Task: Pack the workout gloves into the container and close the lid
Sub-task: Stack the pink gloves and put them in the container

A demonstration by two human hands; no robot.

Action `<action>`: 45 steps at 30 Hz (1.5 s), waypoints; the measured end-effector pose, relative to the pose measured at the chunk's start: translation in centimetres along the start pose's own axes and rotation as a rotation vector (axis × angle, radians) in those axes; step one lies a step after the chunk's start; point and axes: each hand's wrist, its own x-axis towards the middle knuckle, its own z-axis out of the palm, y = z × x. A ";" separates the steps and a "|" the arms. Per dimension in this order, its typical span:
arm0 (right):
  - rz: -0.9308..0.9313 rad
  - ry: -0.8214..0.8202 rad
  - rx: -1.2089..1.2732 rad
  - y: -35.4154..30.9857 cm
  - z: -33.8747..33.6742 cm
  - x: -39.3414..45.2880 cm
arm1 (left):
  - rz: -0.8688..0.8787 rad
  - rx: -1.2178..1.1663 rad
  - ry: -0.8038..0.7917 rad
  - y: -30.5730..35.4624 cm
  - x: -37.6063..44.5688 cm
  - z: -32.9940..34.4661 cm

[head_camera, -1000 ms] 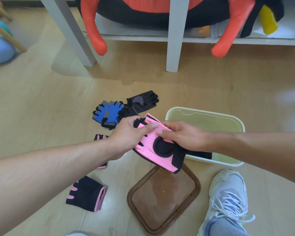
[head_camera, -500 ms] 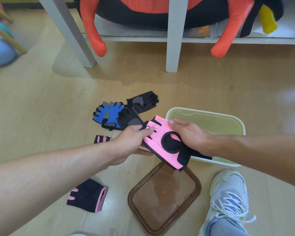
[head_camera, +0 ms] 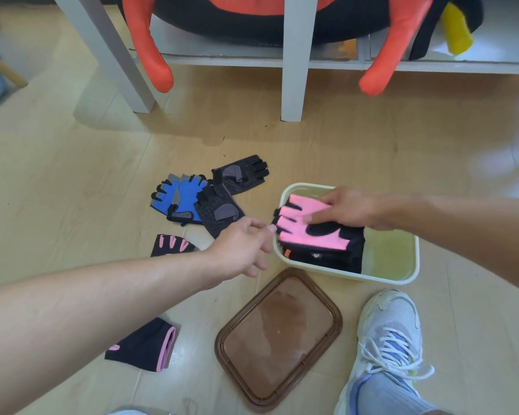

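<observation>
Pressing down now: the pink glove (head_camera: 307,227) is pinned by the right hand (head_camera: 352,211) at the left end of the container (head_camera: 414,259), on top of dark gloves already stacked there. The fingers look fairly straight and flat on the fabric, so the grip reads as wide, a push rather than a pinch, likely meant to flatten the pile so the lid can seat later. The left hand (head_camera: 241,250) is held just outside the container's left rim, fingers loosely curled, nothing gripped; one fingertip sits right by the pink glove's edge, though contact cannot be confirmed.

Plenty is left on the floor. The blue gloves (head_camera: 180,199) and the black gloves (head_camera: 231,190) are heaped together beyond the left hand, a black-and-pink glove (head_camera: 171,244) is half hidden behind the left forearm, and its likely partner (head_camera: 144,348) lies nearer the body. The brown lid (head_camera: 277,336) is parked flat on the floor just in front of the container, within easy reach for closing. A white sneaker (head_camera: 387,333) is planted beside it.

Packing is judged to be at an early-to-middle stage.
</observation>
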 end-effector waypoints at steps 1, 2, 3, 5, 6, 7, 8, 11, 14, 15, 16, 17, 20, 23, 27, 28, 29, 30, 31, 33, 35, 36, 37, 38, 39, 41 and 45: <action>0.011 0.078 -0.062 0.5 -1.0 0.5 | 0.055 0.153 0.013 -0.1 0.2 0.2; 0.014 0.132 -0.129 1.0 -1.8 0.9 | 0.131 0.334 0.015 -0.3 0.3 0.3; 0.010 0.156 -0.193 1.4 -2.2 1.3 | 0.216 0.504 0.008 -0.4 0.4 0.5; -0.015 0.132 -0.274 2.2 -2.1 1.8 | 0.361 0.741 -0.031 -0.4 0.5 0.6; -0.037 0.114 -0.272 2.6 -1.7 2.0 | 0.394 0.823 -0.059 -0.4 0.6 0.7; -0.071 0.095 -0.246 3.0 -1.2 2.2 | 0.397 0.884 -0.079 -0.5 0.6 0.7; -0.106 0.068 -0.205 3.4 -0.8 2.3 | 0.388 0.927 -0.090 -0.7 0.7 0.8; -0.141 -0.017 -0.162 4.0 0.3 3.2 | 0.380 0.995 -0.103 -1.2 1.0 1.1; -0.091 -0.052 -0.215 4.9 1.2 4.4 | 0.384 1.041 -0.126 -1.3 1.2 1.0; -0.080 -0.056 -0.252 5.3 1.6 4.8 | 0.387 1.060 -0.131 -1.2 1.3 0.9; -0.068 -0.058 -0.301 5.8 2.0 5.3 | 0.390 1.081 -0.135 -1.1 1.4 0.7; -0.063 -0.055 -0.352 6.1 2.4 5.8 | 0.396 1.101 -0.138 -1.0 1.5 0.6; -0.069 0.001 -0.521 6.8 3.4 6.5 | 0.416 1.138 -0.141 -0.9 1.8 0.2; -0.082 0.000 -0.615 6.8 4.1 6.3 | 0.427 1.145 -0.148 -1.2 2.0 0.1; -0.120 0.086 -0.607 6.6 4.7 6.2 | 0.433 1.127 -0.151 -1.5 2.0 0.2; -0.141 0.127 -0.616 6.5 4.8 6.0 | 0.433 1.116 -0.151 -1.5 2.1 0.2; -0.163 0.172 -0.646 6.3 4.9 5.7 | 0.434 1.102 -0.153 -1.6 2.1 0.2; -0.194 0.228 -0.681 6.0 4.9 5.2 | 0.435 1.086 -0.155 -1.6 2.1 0.2; -0.233 0.282 -0.699 5.8 5.0 5.0 | 0.437 1.069 -0.155 -1.7 2.1 0.1; -0.270 0.290 -0.698 5.6 5.2 4.7 | 0.445 1.047 -0.152 -2.0 2.1 -0.1; -0.215 0.102 -0.737 5.7 5.5 4.6 | 0.453 1.036 -0.143 -2.2 2.1 -0.4; -0.194 -0.012 -0.768 5.8 5.6 4.6 | 0.451 1.029 -0.139 -2.4 2.0 -0.6; -0.180 -0.085 -0.787 5.8 5.8 4.5 | 0.449 1.023 -0.133 -2.6 1.9 -0.8; -0.184 -0.102 -0.811 5.5 5.9 4.3 | 0.445 1.021 -0.128 -2.8 1.8 -1.0; -0.202 -0.068 -0.821 5.0 5.8 4.2 | 0.444 1.023 -0.124 -3.1 1.6 -1.3; -0.262 0.069 -0.842 3.3 5.3 4.0 | 0.425 1.039 -0.118 -3.8 1.1 -2.1; -0.371 0.274 -0.774 -0.7 3.7 3.3 | 0.258 1.097 -0.126 -6.3 0.5 -5.1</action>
